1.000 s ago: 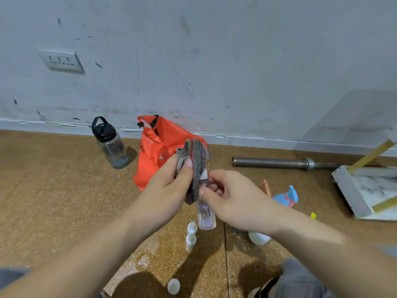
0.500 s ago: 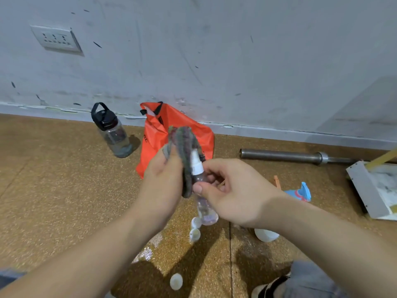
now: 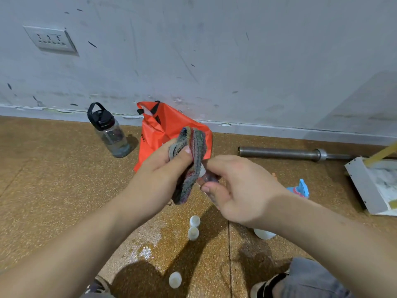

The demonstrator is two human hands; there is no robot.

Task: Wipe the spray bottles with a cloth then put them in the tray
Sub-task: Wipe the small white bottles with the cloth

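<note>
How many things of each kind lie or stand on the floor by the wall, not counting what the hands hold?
Small white-capped bottles: 3
Water bottle with black lid: 1
Orange bag: 1
Metal bar: 1
White tray: 1
Blue spray head: 1
Total: 8
</note>
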